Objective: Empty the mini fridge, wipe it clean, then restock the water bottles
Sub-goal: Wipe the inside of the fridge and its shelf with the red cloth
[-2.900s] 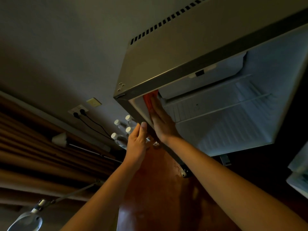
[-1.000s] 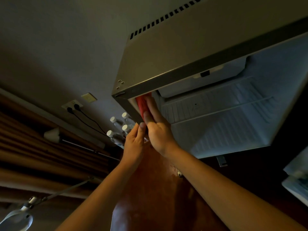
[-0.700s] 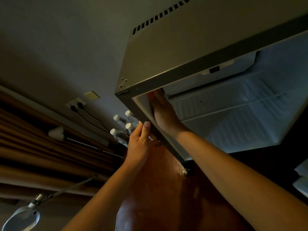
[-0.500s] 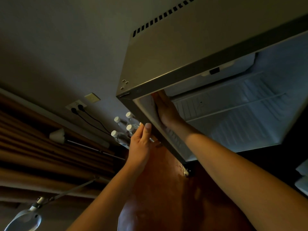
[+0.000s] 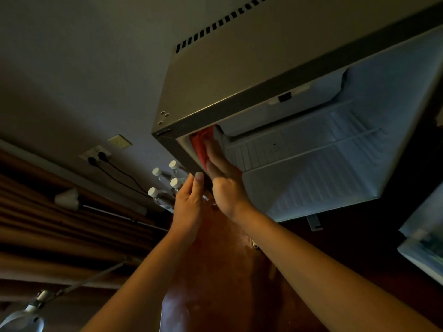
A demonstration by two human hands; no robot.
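right now r hand presses red cloth flat, fingers straight, on fridge inner left wall near top. l hand grip relaxed, holds nothing, touching fridge front edge. bottles stand on table beside fridge.

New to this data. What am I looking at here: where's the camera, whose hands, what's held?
There is no robot: one head-worn camera looks out at a person's two bare hands, and the view is tilted. The mini fridge stands open with nothing on its shelves. The right hand presses a red cloth flat against the fridge's inner side wall. The left hand rests with straight fingers on the front edge of that wall. Four capped water bottles stand outside, beside the fridge.
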